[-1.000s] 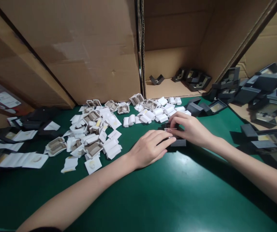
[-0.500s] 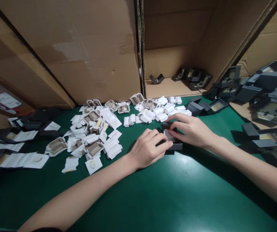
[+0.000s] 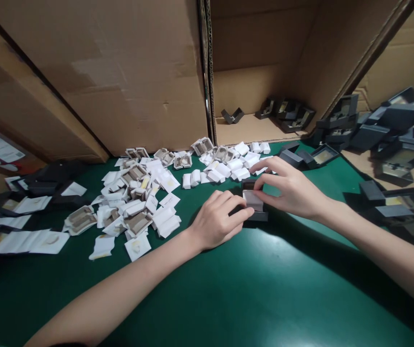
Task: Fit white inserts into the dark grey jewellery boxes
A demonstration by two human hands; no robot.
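A small dark hinged box lies opened on the green table, between my two hands. In it a white folded paper insert stands partly raised. My left hand is curled around the box's left side, its fingertips at the box and the insert's lower edge; some fingers are hidden underneath. From the right, my right hand has its thumb and a finger closed on the insert's right edge, while the index finger arches above.
Left of my hands spreads a heap of white paper inserts. Several dark boxes are piled at the right, more inside a cardboard carton. Dark boxes with white papers lie at the far left. Cardboard walls bound the back.
My right hand has risen slightly off the box, and more of the white insert shows upright. My left hand stays at the box. The whole view has shifted a little.
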